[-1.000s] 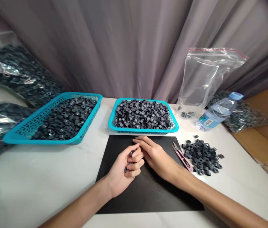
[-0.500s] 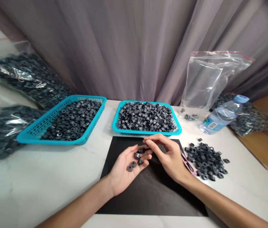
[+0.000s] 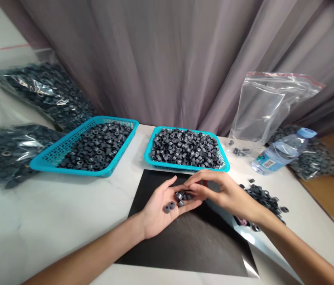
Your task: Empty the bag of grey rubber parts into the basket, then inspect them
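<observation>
Palm up above the black mat (image 3: 184, 249), my left hand (image 3: 162, 208) cups several small dark grey ring-shaped pieces (image 3: 181, 198). Two of them rest apart from the others, nearer the thumb base. My right hand (image 3: 218, 190) reaches over the left fingertips with its thumb and fingers pinched together. Whatever is in that pinch is hidden. To the right lies a loose heap of the same pieces (image 3: 266, 200), partly covered by my right forearm. A pink object (image 3: 242, 221) shows in part beside the heap.
Two blue baskets (image 3: 107, 173) (image 3: 184, 167) of dark pieces stand behind the mat. Filled plastic bags (image 3: 45, 91) lie at left. A nearly empty clear bag (image 3: 258, 103), a water bottle (image 3: 285, 152) and another filled bag (image 3: 315, 156) are at right.
My right hand has moved right and slightly down, lower over the left fingers. The pieces in my left palm now sit closer together. The camera view has shifted slightly, and the mat's right edge now looks lifted.
</observation>
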`<action>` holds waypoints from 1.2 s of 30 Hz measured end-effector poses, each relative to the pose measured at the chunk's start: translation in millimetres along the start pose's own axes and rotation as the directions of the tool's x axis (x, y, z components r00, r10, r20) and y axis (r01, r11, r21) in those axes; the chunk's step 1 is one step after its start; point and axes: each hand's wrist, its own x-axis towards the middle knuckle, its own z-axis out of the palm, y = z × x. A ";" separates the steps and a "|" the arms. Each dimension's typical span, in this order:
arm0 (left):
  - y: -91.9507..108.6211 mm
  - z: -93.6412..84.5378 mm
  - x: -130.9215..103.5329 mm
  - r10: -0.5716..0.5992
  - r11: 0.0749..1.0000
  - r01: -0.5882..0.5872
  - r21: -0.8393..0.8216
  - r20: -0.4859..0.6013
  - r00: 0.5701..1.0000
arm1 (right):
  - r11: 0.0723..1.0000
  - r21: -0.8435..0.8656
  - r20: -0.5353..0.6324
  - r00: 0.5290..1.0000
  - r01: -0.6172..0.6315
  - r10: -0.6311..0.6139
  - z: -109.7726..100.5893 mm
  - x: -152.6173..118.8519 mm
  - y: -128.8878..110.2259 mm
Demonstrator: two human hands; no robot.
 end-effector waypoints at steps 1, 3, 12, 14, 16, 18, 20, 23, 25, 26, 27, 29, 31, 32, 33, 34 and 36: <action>0.3 0.2 -0.2 -0.007 1.000 0.007 0.010 0.010 1.000 | 1.000 0.005 -0.027 1.000 -0.011 0.011 -1.7 -0.5 -0.9; 0.9 0.7 -0.2 -0.017 1.000 0.016 0.018 0.024 1.000 | 0.999 0.002 -0.113 0.993 -0.033 0.033 -2.8 -1.7 -1.2; 3.3 2.7 -1.2 -0.041 0.999 0.041 -0.021 0.008 0.999 | 0.988 0.148 -0.679 0.723 -0.033 0.126 41.4 -10.5 22.8; 4.5 2.9 -1.9 -0.054 0.998 0.053 -0.027 -0.019 0.998 | 0.979 0.198 -0.686 0.707 -0.047 0.172 53.1 -13.3 28.1; 5.4 3.2 -2.2 -0.066 0.998 0.065 -0.016 -0.045 0.997 | 0.976 0.207 -0.674 0.714 -0.061 0.188 61.6 -15.6 31.1; 5.1 3.5 -2.2 -0.062 0.998 0.063 0.007 -0.073 0.995 | 0.978 0.195 -0.657 0.730 -0.077 0.189 66.2 -16.8 32.2; 3.4 3.7 -2.4 -0.039 0.998 0.043 0.043 -0.086 0.995 | 0.975 0.201 -0.636 0.744 -0.093 0.202 67.6 -17.0 32.1; -0.1 3.6 -3.4 0.027 0.992 -0.020 0.126 -0.054 0.998 | 0.963 0.251 -0.612 0.755 -0.100 0.238 67.0 -16.5 31.5; -1.6 3.3 -3.9 0.047 0.984 -0.042 0.174 -0.023 0.999 | 0.956 0.276 -0.602 0.758 -0.098 0.251 66.6 -16.0 31.5; -1.9 3.0 -3.9 0.042 0.982 -0.038 0.186 -0.015 0.999 | 0.953 0.286 -0.596 0.761 -0.096 0.256 66.7 -15.9 31.8; -1.8 2.7 -3.8 0.030 0.982 -0.028 0.186 -0.010 0.999 | 0.952 0.293 -0.591 0.765 -0.092 0.256 66.8 -15.9 32.2; -1.1 2.0 -3.1 0.007 0.988 -0.005 0.152 -0.009 1.000 | 0.950 0.301 -0.585 0.772 -0.080 0.251 67.5 -16.0 33.3; -0.2 1.3 -2.0 -0.023 0.995 0.024 0.095 -0.015 1.000 | 0.951 0.301 -0.587 0.773 -0.069 0.242 68.0 -16.2 34.5; 0.1 1.0 -1.4 -0.037 0.997 0.038 0.066 -0.017 0.999 | 0.950 0.304 -0.587 0.773 -0.065 0.241 68.1 -16.2 35.0; 0.4 0.8 -0.9 -0.047 0.998 0.047 0.044 -0.017 0.999 | 0.948 0.311 -0.585 0.773 -0.064 0.244 68.2 -16.2 35.4; 0.6 0.7 -0.4 -0.053 0.998 0.053 0.032 -0.014 0.999 | 0.946 0.318 -0.583 0.774 -0.065 0.248 68.1 -16.2 35.6; 0.9 0.6 0.3 -0.057 0.998 0.057 0.026 0.002 0.998 | 0.945 0.319 -0.581 0.774 -0.070 0.253 67.9 -16.2 35.8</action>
